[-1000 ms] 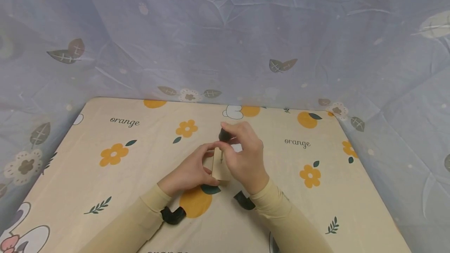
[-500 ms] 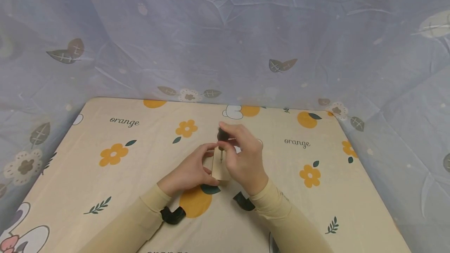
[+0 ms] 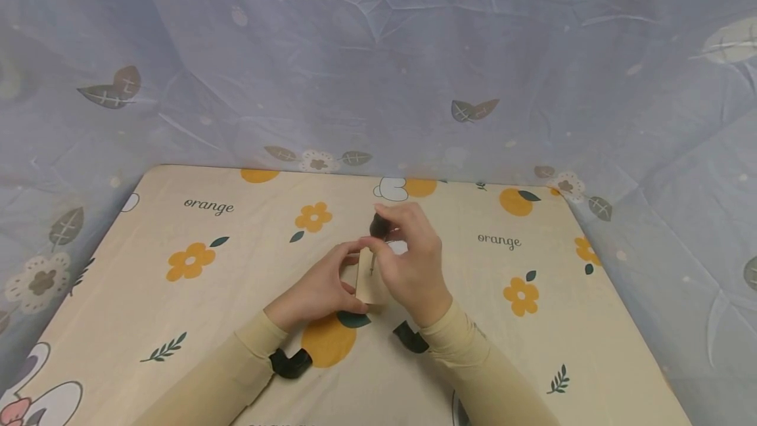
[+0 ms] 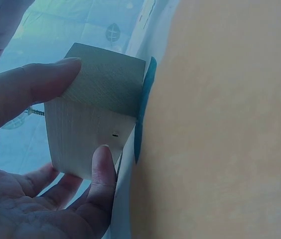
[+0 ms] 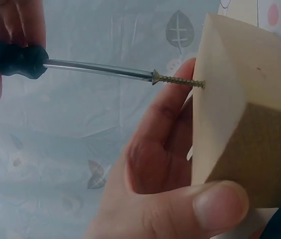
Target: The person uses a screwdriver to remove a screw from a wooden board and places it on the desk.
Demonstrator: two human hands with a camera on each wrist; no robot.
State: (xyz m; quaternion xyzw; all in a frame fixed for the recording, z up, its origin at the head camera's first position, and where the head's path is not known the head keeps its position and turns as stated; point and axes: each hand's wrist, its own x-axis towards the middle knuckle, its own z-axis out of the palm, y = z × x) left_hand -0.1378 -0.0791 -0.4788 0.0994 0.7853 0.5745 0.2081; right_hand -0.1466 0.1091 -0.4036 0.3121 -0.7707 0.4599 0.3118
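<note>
My left hand (image 3: 319,286) grips a pale wooden block (image 3: 367,286) near the middle of the table, thumb on one side and fingers on the other. In the right wrist view a screw (image 5: 178,80) stands in the block's upper face, much of its thread exposed. My right hand (image 3: 416,267) holds a screwdriver (image 5: 100,69) by its dark handle, and the shaft's tip meets the screw's head. In the left wrist view, a small hole (image 4: 115,134) shows in the side of the block. The right hand's palm is hidden there.
A cream tablecloth (image 3: 236,281) printed with oranges, flowers and lettering covers the table. Behind and at both sides hangs a grey-blue curtain (image 3: 378,84). Dark wrist-worn pieces (image 3: 291,363) sit beneath the sleeves.
The screwdriver handle has swung slightly left, then back right, as the right hand's fingers shifted on it. My left hand and the wooden block stay in place.
</note>
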